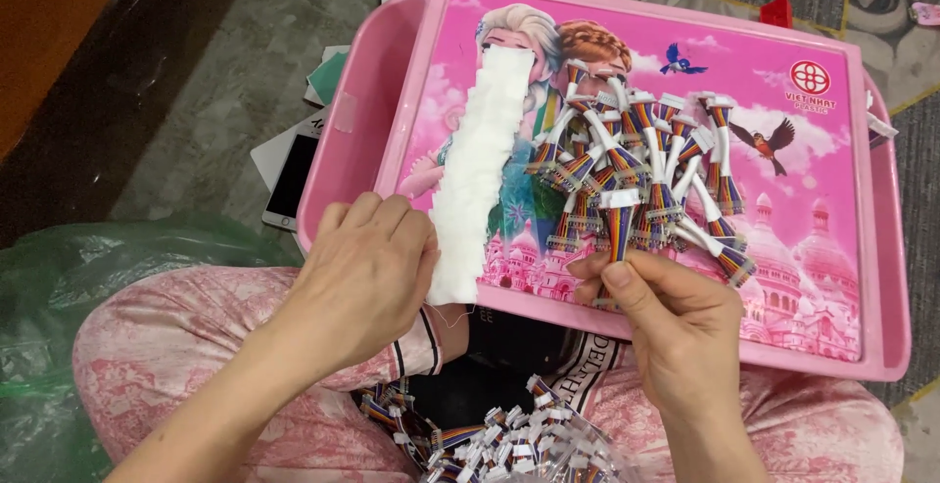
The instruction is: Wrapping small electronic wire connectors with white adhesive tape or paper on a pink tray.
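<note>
My right hand (676,322) pinched one rainbow-wired connector cable (617,224) upright at the pink tray's (886,277) near edge. My left hand (367,268) gripped the white cloth strip's (480,165) lower end, beside the cable pile (646,165).

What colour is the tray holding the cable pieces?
Pink, with a cartoon picture on its top; the tray shows best in the head view.

I see bright, even indoor light — soft shadows under both hands, mild glare on the pink tray (886,277); upper left of frame dim — focus mostly sharp.
</note>
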